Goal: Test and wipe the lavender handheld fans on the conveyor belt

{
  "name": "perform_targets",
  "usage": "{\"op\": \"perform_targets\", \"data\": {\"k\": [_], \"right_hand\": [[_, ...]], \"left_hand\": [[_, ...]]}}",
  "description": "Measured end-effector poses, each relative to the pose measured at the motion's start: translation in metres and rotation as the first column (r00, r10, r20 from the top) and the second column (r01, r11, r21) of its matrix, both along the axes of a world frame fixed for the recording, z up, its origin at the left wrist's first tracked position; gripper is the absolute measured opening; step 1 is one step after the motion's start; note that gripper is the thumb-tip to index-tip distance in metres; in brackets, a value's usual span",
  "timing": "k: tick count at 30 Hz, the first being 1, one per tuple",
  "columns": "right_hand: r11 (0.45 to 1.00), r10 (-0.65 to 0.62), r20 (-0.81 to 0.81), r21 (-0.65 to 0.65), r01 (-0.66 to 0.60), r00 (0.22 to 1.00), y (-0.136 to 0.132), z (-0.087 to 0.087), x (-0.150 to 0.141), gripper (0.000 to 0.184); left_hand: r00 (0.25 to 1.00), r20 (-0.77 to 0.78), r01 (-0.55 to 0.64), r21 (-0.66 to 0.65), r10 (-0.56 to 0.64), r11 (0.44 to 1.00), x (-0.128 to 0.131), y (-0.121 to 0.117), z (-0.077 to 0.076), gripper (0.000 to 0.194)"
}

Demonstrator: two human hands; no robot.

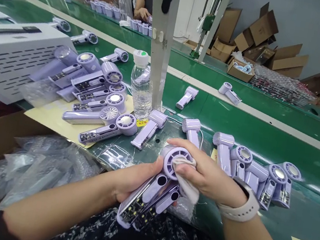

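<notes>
In the head view, my left hand (pixel 136 178) grips two lilac handheld fans together in front of my lap. The upper handheld fan (pixel 154 189) has its round grille facing me and circuit parts exposed along its handle. Beneath and to the right of it is the second handheld fan (pixel 167 204), whose head is mostly hidden. A white cloth (pixel 189 186) is pinched in my right hand (pixel 205 169) and pressed against the upper fan's grille. The right fingers also curl over the top of that fan's head.
Left of my hands lies a pile of lilac fans (pixel 92 90) beside a clear bottle (pixel 140 93). More fans (pixel 224 153) stand at right. A metal post (pixel 161 48) rises ahead of the green conveyor (pixel 247 117). Bagged pieces (pixel 28 172) fill a carton at lower left. Co-workers sit across.
</notes>
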State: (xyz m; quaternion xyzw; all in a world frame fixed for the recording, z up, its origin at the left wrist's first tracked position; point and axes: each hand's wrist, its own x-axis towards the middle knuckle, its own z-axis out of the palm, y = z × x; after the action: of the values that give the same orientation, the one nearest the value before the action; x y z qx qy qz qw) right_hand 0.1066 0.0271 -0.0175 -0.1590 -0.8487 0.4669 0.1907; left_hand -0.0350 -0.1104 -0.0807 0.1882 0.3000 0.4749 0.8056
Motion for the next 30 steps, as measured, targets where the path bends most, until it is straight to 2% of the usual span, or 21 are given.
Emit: {"op": "perform_targets", "data": {"k": [4,7,9,11,12,14,16,17,18,19,21,23,24,26,30], "right_hand": [[0.997,-0.045,0.073,0.073,0.039,0.996,-0.008,-0.001,-0.013,0.042],[0.995,-0.049,0.065,0.085,0.044,0.997,-0.002,-0.004,-0.03,0.046],[0.989,-0.137,-0.017,0.052,0.138,0.99,0.011,-0.006,-0.04,0.047],[0.961,-0.278,-0.093,-0.021,0.277,0.956,0.026,-0.009,-0.048,0.051],[0.947,-0.32,-0.1,-0.014,0.321,0.942,0.033,-0.011,-0.05,0.053],[0.912,-0.366,-0.098,0.162,0.377,0.926,0.04,-0.016,-0.051,0.058],[0.82,-0.43,-0.137,0.353,0.449,0.892,0.036,-0.018,-0.046,0.06],[0.79,-0.466,-0.162,0.366,0.491,0.87,0.031,-0.019,-0.041,0.056],[0.797,-0.487,-0.171,0.313,0.516,0.857,0.024,-0.018,-0.035,0.049],[0.834,-0.482,-0.169,0.212,0.509,0.86,0.016,-0.015,-0.028,0.042],[0.929,-0.369,-0.154,-0.033,0.369,0.916,0.001,-0.007,-0.016,0.036],[0.974,-0.142,-0.118,-0.192,0.118,0.983,-0.006,0.005,-0.008,0.049],[0.974,-0.021,-0.079,-0.225,0.003,0.997,-0.006,0.012,-0.006,0.056],[0.962,0.144,0.022,-0.238,-0.135,0.989,-0.002,0.024,-0.002,0.058],[0.943,0.254,0.106,-0.248,-0.222,0.961,0.012,0.037,0.004,0.055]], "left_hand": [[0.998,0.047,-0.053,0.022,0.052,0.998,-0.007,-0.001,-0.007,0.071],[0.993,0.09,-0.082,0.008,0.081,0.997,-0.01,-0.003,-0.008,0.073],[0.987,0.115,-0.117,0.023,0.113,0.993,-0.015,-0.006,-0.005,0.074],[0.978,0.132,-0.173,0.083,0.161,0.981,-0.021,-0.008,-0.002,0.075],[0.974,0.131,-0.201,0.114,0.186,0.973,-0.024,-0.009,0.0,0.075],[0.965,0.126,-0.248,0.159,0.229,0.956,-0.031,-0.01,0.002,0.075],[0.961,0.118,-0.269,0.175,0.251,0.947,-0.035,-0.01,0.002,0.075],[0.96,0.118,-0.273,0.183,0.254,0.945,-0.036,-0.009,0.002,0.075],[0.962,0.12,-0.266,0.189,0.247,0.945,-0.036,-0.009,0.002,0.075],[0.966,0.116,-0.252,0.19,0.233,0.949,-0.034,-0.007,0.002,0.076],[0.976,0.087,-0.214,0.169,0.202,0.962,-0.03,-0.005,0.001,0.077],[0.986,0.033,-0.164,0.132,0.161,0.978,-0.024,-0.002,0.002,0.076],[0.991,0.004,-0.132,0.117,0.133,0.984,-0.021,-0.001,0.003,0.076],[0.996,-0.041,-0.081,0.1,0.085,0.992,-0.017,0.0,0.006,0.074],[0.995,-0.09,-0.031,0.064,0.037,0.997,-0.012,0.0,0.015,0.071]]}}
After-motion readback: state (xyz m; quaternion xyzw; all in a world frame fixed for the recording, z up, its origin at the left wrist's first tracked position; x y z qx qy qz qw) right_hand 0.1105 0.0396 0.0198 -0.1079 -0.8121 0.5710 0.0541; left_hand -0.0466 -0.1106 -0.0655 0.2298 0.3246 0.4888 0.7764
